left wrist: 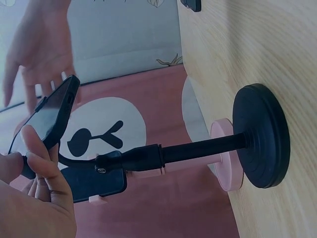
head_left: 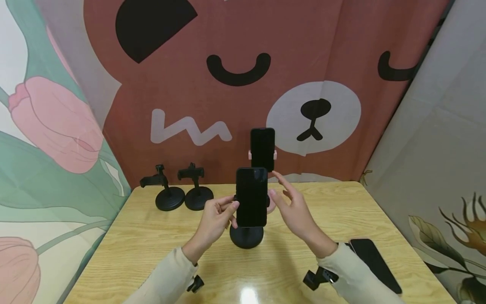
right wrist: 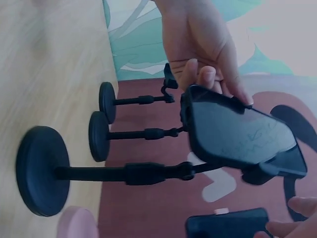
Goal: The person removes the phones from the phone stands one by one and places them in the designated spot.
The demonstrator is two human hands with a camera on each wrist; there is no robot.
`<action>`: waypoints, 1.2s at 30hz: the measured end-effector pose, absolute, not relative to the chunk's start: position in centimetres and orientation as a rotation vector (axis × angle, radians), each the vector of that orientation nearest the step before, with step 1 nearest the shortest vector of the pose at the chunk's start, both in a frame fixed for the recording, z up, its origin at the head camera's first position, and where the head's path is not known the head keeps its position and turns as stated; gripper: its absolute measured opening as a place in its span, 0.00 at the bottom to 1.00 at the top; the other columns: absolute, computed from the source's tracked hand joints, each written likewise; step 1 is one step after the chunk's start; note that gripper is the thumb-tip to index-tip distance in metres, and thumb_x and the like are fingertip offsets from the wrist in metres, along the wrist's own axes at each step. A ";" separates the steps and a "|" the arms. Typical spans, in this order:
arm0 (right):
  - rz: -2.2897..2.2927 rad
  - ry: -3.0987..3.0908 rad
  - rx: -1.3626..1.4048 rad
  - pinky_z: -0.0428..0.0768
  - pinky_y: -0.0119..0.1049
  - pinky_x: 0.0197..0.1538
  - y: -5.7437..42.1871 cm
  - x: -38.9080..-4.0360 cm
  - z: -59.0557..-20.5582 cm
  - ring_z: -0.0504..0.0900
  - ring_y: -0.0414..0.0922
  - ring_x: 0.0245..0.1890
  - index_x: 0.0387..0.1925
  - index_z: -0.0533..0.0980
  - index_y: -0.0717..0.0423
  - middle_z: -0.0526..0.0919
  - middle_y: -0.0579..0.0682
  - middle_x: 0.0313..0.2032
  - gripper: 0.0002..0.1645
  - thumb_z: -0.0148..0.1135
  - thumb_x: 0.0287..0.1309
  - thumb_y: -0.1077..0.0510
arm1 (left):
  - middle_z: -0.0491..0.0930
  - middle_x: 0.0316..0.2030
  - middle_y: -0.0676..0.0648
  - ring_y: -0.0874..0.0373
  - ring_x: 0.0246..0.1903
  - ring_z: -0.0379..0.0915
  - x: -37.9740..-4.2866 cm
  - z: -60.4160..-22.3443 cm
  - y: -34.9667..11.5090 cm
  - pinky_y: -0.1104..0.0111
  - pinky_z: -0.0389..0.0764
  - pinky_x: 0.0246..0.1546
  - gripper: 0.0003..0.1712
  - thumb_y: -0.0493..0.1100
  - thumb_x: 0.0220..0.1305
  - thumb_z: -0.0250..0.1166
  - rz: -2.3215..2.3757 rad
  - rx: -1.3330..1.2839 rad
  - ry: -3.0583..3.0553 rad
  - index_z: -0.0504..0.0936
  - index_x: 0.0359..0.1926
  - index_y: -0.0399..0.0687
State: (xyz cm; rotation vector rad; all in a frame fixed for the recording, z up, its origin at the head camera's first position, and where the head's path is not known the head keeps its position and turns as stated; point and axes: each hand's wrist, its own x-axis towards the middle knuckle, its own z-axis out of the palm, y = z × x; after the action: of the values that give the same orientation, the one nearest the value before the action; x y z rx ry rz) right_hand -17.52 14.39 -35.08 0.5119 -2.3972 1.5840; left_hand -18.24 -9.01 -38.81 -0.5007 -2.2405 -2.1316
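Observation:
A black smartphone (head_left: 252, 197) sits upright in the clamp of a black phone stand (left wrist: 198, 148), whose round base (head_left: 247, 238) rests on the table. My left hand (head_left: 216, 215) pinches the phone's left edge by the clamp, thumb in front and fingers curled behind. In the right wrist view that thumb lies at the clamp arm on the phone (right wrist: 242, 129). My right hand (head_left: 298, 213) is beside the phone's right edge, fingers loosely extended and apart, gripping nothing. Behind, a pink stand (left wrist: 226, 178) bears another phone (head_left: 262, 145).
Two black phone stands without phones (head_left: 169, 198) stand at the table's back left. Another phone (head_left: 373, 261) lies at the right, partly under my right sleeve. A curtain with a bear print (head_left: 243, 105) hangs behind the wooden table (head_left: 152, 253).

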 end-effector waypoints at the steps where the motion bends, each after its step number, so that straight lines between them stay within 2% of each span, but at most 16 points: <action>1: 1.570 -2.400 0.515 0.56 0.68 0.75 14.3 -17.4 -34.8 0.56 0.58 0.78 0.77 0.59 0.45 0.57 0.52 0.79 0.34 0.53 0.76 0.49 | 0.85 0.31 0.28 0.65 0.15 0.77 -18.3 -38.8 -9.0 0.76 0.69 0.18 0.25 0.38 0.75 0.59 -2.133 -0.499 -2.241 0.71 0.66 0.24; 5: 1.527 -2.407 0.533 0.52 0.72 0.74 13.7 -17.2 -33.8 0.48 0.55 0.81 0.78 0.55 0.35 0.50 0.46 0.81 0.36 0.55 0.74 0.46 | 0.84 0.30 0.27 0.65 0.15 0.77 -18.3 -38.7 -8.9 0.76 0.70 0.18 0.25 0.38 0.75 0.58 -2.125 -0.506 -2.244 0.71 0.66 0.25; 6: 1.522 -2.408 0.544 0.57 0.72 0.72 13.5 -17.2 -33.5 0.48 0.55 0.81 0.78 0.54 0.33 0.49 0.44 0.81 0.37 0.55 0.74 0.46 | 0.84 0.30 0.27 0.65 0.15 0.77 -18.4 -38.7 -9.0 0.75 0.70 0.18 0.25 0.38 0.75 0.58 -2.123 -0.515 -2.241 0.71 0.66 0.25; 8: 1.495 -2.403 0.570 0.59 0.73 0.71 13.0 -17.2 -32.9 0.47 0.54 0.81 0.78 0.53 0.30 0.47 0.42 0.81 0.38 0.56 0.73 0.45 | 0.83 0.29 0.26 0.65 0.15 0.77 -18.4 -38.6 -9.0 0.75 0.70 0.18 0.25 0.38 0.75 0.58 -2.114 -0.535 -2.235 0.71 0.65 0.25; 12: 1.450 -2.399 0.637 0.72 0.69 0.64 12.1 -17.3 -32.1 0.45 0.55 0.81 0.78 0.52 0.30 0.45 0.43 0.81 0.41 0.58 0.70 0.42 | 0.82 0.28 0.24 0.66 0.15 0.76 -18.4 -38.5 -9.0 0.76 0.70 0.17 0.24 0.38 0.75 0.58 -2.097 -0.569 -2.223 0.71 0.65 0.24; 13: 1.430 -2.399 0.649 0.70 0.70 0.65 11.9 -17.4 -31.9 0.45 0.55 0.81 0.78 0.52 0.31 0.45 0.44 0.81 0.42 0.59 0.70 0.41 | 0.82 0.27 0.25 0.66 0.15 0.76 -18.4 -38.5 -9.0 0.76 0.70 0.18 0.24 0.37 0.75 0.58 -2.093 -0.571 -2.224 0.71 0.65 0.24; 16: 1.358 -2.410 0.679 0.74 0.71 0.59 11.4 -17.4 -31.5 0.45 0.57 0.80 0.79 0.52 0.33 0.46 0.47 0.81 0.44 0.60 0.68 0.39 | 0.82 0.26 0.26 0.66 0.15 0.76 -18.4 -38.5 -9.0 0.77 0.70 0.18 0.24 0.37 0.75 0.57 -2.091 -0.578 -2.224 0.71 0.65 0.24; 19: 1.231 -2.421 0.698 0.67 0.73 0.66 10.7 -17.5 -31.1 0.47 0.57 0.80 0.79 0.52 0.35 0.50 0.49 0.81 0.45 0.60 0.68 0.38 | 0.82 0.25 0.27 0.67 0.15 0.76 -18.4 -38.5 -9.0 0.77 0.71 0.18 0.24 0.37 0.75 0.57 -2.094 -0.594 -2.217 0.71 0.65 0.24; 23: 1.036 -2.425 0.743 0.50 0.72 0.74 9.6 -17.6 -30.6 0.50 0.56 0.80 0.79 0.54 0.39 0.54 0.50 0.80 0.45 0.61 0.67 0.40 | 0.82 0.25 0.25 0.67 0.15 0.76 -18.4 -38.6 -9.0 0.76 0.70 0.17 0.25 0.37 0.75 0.57 -2.106 -0.605 -2.201 0.70 0.66 0.24; 25: 0.943 -2.425 0.761 0.48 0.70 0.76 9.0 -17.8 -30.4 0.52 0.55 0.79 0.79 0.56 0.42 0.56 0.52 0.79 0.45 0.61 0.66 0.41 | 0.81 0.25 0.24 0.66 0.15 0.76 -18.4 -38.7 -9.0 0.76 0.70 0.17 0.25 0.37 0.75 0.58 -2.114 -0.603 -2.196 0.71 0.66 0.26; 31: 0.708 -2.471 0.758 0.47 0.67 0.77 7.9 -18.2 -30.3 0.53 0.56 0.79 0.78 0.57 0.44 0.58 0.54 0.78 0.45 0.59 0.67 0.37 | 0.79 0.23 0.24 0.65 0.15 0.76 -18.3 -38.9 -9.1 0.75 0.71 0.16 0.22 0.41 0.76 0.58 -2.128 -0.638 -2.174 0.76 0.64 0.34; 36: 0.555 -2.483 0.740 0.52 0.64 0.77 7.5 -18.8 -30.4 0.58 0.56 0.76 0.76 0.61 0.47 0.64 0.55 0.75 0.44 0.58 0.67 0.34 | 0.79 0.23 0.24 0.65 0.14 0.76 -18.2 -39.0 -9.1 0.74 0.72 0.15 0.21 0.42 0.76 0.58 -2.116 -0.651 -2.167 0.78 0.63 0.33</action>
State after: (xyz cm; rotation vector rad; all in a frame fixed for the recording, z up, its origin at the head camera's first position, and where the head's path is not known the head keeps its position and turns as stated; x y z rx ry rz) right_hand -18.76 7.46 -30.39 0.7401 -2.4825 0.5547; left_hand -18.22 -9.14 -38.96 -0.6512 -2.1669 -2.1157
